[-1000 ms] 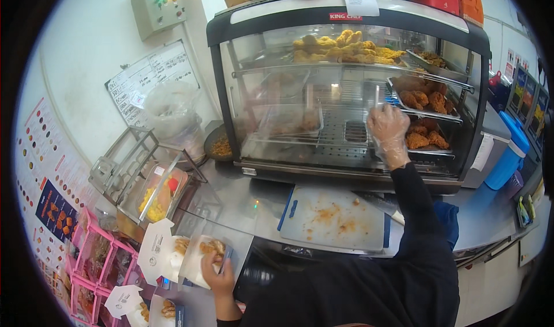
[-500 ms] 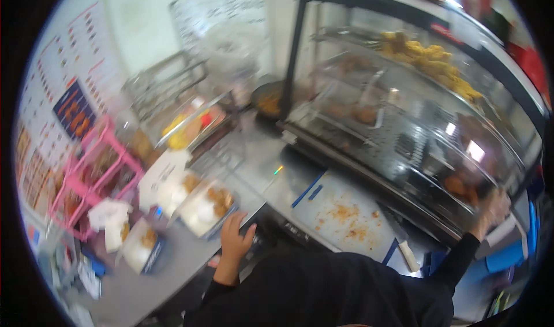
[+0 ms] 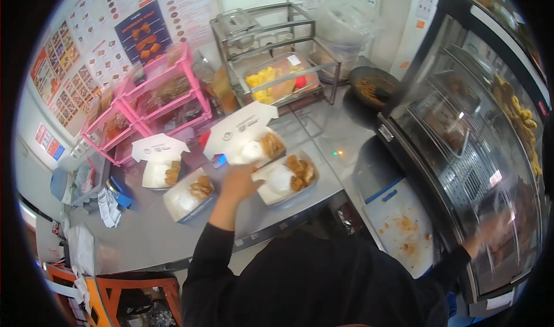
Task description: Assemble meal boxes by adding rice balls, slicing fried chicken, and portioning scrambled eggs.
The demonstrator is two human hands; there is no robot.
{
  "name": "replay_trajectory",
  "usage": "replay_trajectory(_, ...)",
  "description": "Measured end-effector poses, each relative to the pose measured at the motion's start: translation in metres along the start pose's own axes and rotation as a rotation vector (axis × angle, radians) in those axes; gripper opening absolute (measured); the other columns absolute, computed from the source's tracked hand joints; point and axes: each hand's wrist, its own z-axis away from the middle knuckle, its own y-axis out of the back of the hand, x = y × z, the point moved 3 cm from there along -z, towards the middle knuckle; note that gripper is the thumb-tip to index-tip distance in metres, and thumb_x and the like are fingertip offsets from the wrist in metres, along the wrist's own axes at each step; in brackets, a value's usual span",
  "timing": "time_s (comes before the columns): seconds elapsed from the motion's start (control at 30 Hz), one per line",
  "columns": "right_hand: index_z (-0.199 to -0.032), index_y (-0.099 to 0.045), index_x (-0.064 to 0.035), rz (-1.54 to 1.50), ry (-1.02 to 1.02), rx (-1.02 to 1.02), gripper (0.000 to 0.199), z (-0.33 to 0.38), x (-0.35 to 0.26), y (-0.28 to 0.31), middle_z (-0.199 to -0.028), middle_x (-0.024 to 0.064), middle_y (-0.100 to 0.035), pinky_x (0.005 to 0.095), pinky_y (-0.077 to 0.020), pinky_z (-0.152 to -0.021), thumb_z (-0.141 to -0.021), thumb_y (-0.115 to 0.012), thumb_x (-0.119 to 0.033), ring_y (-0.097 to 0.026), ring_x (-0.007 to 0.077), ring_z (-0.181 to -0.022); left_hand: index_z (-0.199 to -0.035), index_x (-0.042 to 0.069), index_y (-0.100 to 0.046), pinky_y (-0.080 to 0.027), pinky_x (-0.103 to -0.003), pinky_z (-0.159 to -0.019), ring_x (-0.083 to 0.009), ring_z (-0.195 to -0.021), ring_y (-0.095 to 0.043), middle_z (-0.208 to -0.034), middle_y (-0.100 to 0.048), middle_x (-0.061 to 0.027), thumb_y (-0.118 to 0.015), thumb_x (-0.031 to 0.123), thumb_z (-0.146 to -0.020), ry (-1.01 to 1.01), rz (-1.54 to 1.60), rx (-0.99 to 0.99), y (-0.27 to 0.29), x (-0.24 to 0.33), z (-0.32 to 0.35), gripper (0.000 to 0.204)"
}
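Note:
My left hand (image 3: 239,182) reaches over the counter, its fingers apart at the left edge of an open takeaway box (image 3: 276,197) holding white rice and fried chicken pieces (image 3: 301,173). Whether it touches the box I cannot tell. Behind stands a second box with its white lid (image 3: 242,129) raised, also with rice and chicken. Two smaller boxes of the same food sit farther left: a lidded box (image 3: 156,174) and a front box (image 3: 186,203). My right hand (image 3: 495,232), in a clear glove, is smeared by motion at the glass food warmer (image 3: 421,148); its fingers are indistinct.
Pink stacked baskets (image 3: 167,90) and a metal rack (image 3: 323,64) with a yellow-filled tray line the back. A dark wok (image 3: 375,87) stands beside the warmer. Right of the counter gap lies a crumb-strewn cutting board (image 3: 404,226). An orange frame (image 3: 138,283) stands below left.
The view has swung left, bringing the boxes to the middle. My left hand has moved to the boxes' left edge. My right hand stays by the warmer, now blurred.

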Motion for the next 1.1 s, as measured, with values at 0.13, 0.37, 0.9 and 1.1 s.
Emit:
replay_trajectory(0.13,-0.120,-0.053,-0.0042,-1.294,0.129,-0.495,0.034,-0.014,-0.283,0.110,-0.123,0.0152,-0.052,0.0396,-0.0370,-0.097,-0.087,-0.044,-0.008,-0.047,0.0282,-0.116,-0.106,0.019,-0.065,-0.047,-0.041,-0.073,-0.0271,-0.089,-0.060,-0.095,-0.065,-0.0073,-0.055,0.024,-0.081,-0.020,0.050,0.003,0.003,-0.002,-0.012,0.028)
replay_trajectory(0.37,-0.119,-0.054,-0.0053,-1.845,0.501,-0.530,0.044,0.000,-0.614,0.250,-0.122,0.0177,-0.053,0.0415,-0.0410,-0.093,-0.083,-0.058,-0.030,-0.053,0.0322,-0.110,-0.100,0.009,-0.066,-0.049,-0.039,-0.074,-0.0306,-0.083,-0.062,-0.091,-0.066,-0.0131,-0.056,0.013,-0.081,0.087,0.022,0.263,0.025,-0.052,0.025,0.022)
replay_trajectory(0.9,-0.090,-0.062,-0.0041,-1.444,0.905,-0.482,0.022,-0.069,-0.828,0.229,-0.098,0.0188,-0.062,0.0415,-0.0465,-0.081,-0.078,-0.056,-0.021,-0.059,0.0351,-0.093,-0.100,0.006,-0.065,-0.048,-0.035,-0.075,-0.0301,-0.085,-0.062,-0.092,-0.065,-0.0156,-0.058,0.002,-0.078,0.657,-0.128,0.824,-0.007,-0.064,0.099,0.024)
replay_trajectory(1.1,-0.085,-0.063,-0.0031,-1.592,1.186,-0.524,0.021,-0.072,-0.828,0.224,-0.093,0.0197,-0.063,0.0410,-0.0475,-0.079,-0.077,-0.056,-0.022,-0.061,0.0346,-0.091,-0.104,0.007,-0.064,-0.048,-0.037,-0.075,-0.0319,-0.086,-0.062,-0.095,-0.065,-0.0159,-0.057,0.004,-0.083,0.886,-0.135,0.903,-0.004,-0.065,0.100,0.023)
